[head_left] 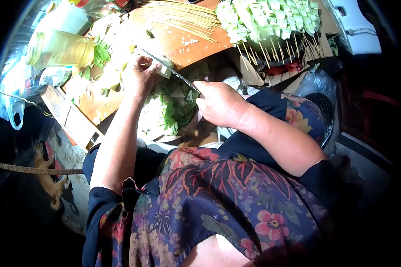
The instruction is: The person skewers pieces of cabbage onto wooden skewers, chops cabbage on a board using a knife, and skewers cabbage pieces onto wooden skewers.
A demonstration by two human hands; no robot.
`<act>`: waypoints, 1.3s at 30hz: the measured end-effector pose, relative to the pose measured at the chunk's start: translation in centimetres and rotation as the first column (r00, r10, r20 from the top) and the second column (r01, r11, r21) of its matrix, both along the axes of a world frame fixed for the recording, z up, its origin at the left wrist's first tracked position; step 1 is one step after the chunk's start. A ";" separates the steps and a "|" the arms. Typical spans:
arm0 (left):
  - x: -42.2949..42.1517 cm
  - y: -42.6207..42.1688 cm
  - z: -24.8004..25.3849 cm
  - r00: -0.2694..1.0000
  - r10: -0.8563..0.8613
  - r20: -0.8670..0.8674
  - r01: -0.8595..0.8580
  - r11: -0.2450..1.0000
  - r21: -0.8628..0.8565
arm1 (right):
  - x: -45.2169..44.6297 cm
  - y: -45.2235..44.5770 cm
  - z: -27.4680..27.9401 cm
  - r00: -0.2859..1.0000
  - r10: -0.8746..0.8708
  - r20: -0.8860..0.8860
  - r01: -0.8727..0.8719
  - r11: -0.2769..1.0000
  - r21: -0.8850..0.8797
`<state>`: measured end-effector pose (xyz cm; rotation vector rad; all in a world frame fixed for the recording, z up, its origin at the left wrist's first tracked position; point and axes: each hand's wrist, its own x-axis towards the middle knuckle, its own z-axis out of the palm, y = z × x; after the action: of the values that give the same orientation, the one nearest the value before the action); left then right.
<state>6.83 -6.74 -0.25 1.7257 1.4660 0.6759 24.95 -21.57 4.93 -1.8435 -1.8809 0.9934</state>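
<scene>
My right hand (223, 103) is wrapped round the handle end of a knife (170, 70), whose thin blade points up and left. The blade lies over a pale green vegetable piece (164, 71) beside my left hand (141, 73). My left fingers are curled and pressed near that piece at the edge of the orange table; glare hides exactly how they grip. Below the blade, cut leafy vegetable (160, 113) lies heaped in front of my lap. Bare wooden skewers (182, 20) are spread on the table, and skewered pale green pieces (269, 20) are piled at the upper right.
A glass jar (60, 49) lies at the left of the table (182, 49), near leaf scraps. A blue plastic bag (13, 95) hangs at far left. An open wooden drawer (67, 113) juts out. Cardboard (249, 73) and a white appliance (354, 26) are to the right.
</scene>
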 end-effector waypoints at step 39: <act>0.3 -0.8 -1.7 0.866 0.361 0.345 -0.198 0.883 -0.426 | -2.6 -1.0 -3.2 0.936 -0.300 -0.185 0.320 0.943 0.090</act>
<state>7.14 -7.57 -1.91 0.9989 1.4388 0.7975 22.36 -22.62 1.70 -1.8482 -1.4596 0.8770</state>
